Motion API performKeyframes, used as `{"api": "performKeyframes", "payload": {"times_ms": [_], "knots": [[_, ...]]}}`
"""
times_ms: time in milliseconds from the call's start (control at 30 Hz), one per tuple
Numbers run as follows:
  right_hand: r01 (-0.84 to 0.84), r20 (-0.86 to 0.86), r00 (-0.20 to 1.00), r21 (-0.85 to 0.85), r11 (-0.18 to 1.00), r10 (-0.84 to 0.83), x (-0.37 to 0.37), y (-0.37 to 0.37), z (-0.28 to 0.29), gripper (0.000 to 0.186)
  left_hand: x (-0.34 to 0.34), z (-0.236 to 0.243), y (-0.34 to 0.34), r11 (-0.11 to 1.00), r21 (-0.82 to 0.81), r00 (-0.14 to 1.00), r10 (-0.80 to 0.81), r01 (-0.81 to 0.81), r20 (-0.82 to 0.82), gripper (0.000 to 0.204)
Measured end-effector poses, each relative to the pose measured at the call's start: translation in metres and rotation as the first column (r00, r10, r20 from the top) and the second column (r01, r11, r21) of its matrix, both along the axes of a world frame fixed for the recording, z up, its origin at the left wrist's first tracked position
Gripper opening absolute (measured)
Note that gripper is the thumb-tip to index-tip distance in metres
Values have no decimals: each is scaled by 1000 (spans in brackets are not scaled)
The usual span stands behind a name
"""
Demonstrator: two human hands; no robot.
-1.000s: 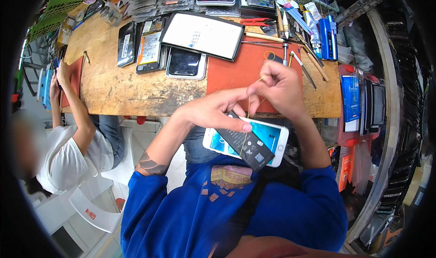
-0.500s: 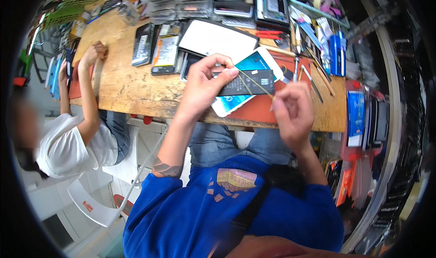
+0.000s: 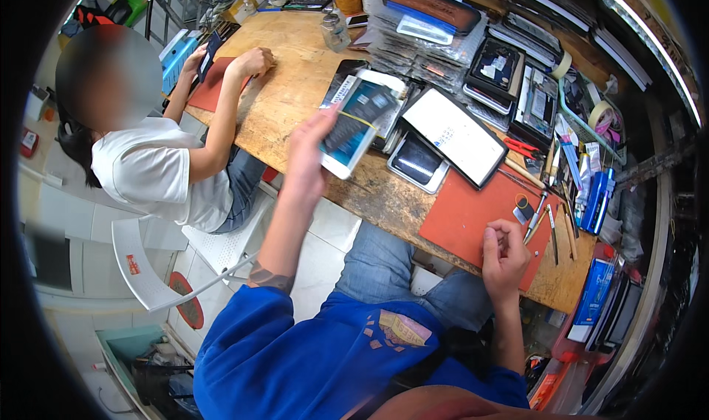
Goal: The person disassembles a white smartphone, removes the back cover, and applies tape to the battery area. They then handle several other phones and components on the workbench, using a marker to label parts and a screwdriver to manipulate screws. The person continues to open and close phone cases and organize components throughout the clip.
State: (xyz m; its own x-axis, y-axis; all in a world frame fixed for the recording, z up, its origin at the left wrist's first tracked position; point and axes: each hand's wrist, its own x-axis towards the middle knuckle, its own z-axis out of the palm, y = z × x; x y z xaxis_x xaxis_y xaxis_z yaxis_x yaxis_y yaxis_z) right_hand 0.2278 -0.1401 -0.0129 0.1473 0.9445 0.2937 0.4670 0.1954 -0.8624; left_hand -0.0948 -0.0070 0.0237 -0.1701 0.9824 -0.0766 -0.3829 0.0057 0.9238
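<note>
My left hand (image 3: pixel 306 148) is closed round the edge of a white phone (image 3: pixel 337 164), held tilted over the table's front left part. A black battery (image 3: pixel 375 104) lies across the phone's screen, and a yellow rubber band (image 3: pixel 360 118) is looped round both. My right hand (image 3: pixel 506 257) is over the front edge of the red mat (image 3: pixel 461 212), its fingers curled in with nothing visible between them. Beyond it on the mat are a small dark part (image 3: pixel 522 212) and a screwdriver (image 3: pixel 538 214).
A white tablet-like panel (image 3: pixel 454 138) lies on other phones at the centre. Red pliers (image 3: pixel 521 148) and several tools lie to the right. Bagged parts (image 3: pixel 421 58) are stacked at the back. On the left, another person (image 3: pixel 148 161) sits at the table, holding a dark phone (image 3: pixel 210 55).
My left hand has carried the banded phone and battery left, off the mat. My right hand has let go of the rubber band and is apart from the phone. The view has turned left.
</note>
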Motion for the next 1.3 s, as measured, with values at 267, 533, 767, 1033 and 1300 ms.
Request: {"api": "performKeyframes", "payload": {"times_ms": [267, 533, 767, 1033, 1300], "knots": [[14, -79, 997, -113, 994, -23, -4, 4, -12, 6, -84, -4, 72, 981, 43, 982, 190, -191, 18, 36], [2, -44, 999, -174, 985, -10, 1, 1, -15, 7, -95, -37, 82, 975, -61, 974, 207, -213, -87, 45], [-96, -272, 960, -98, 991, 66, -11, 18, -3, 20, -43, -21, 2, 943, -50, 885, -327, 329, -333, 48], [-415, -594, 786, -306, 857, 169, -5, 34, 16, 31, 67, -7, -4, 459, -77, 378, -804, 885, -459, 25], [-67, -511, 853, -304, 950, -103, 26, 8, -3, 26, 18, 17, 72, 870, 76, 781, -395, 487, -484, 22]]}}
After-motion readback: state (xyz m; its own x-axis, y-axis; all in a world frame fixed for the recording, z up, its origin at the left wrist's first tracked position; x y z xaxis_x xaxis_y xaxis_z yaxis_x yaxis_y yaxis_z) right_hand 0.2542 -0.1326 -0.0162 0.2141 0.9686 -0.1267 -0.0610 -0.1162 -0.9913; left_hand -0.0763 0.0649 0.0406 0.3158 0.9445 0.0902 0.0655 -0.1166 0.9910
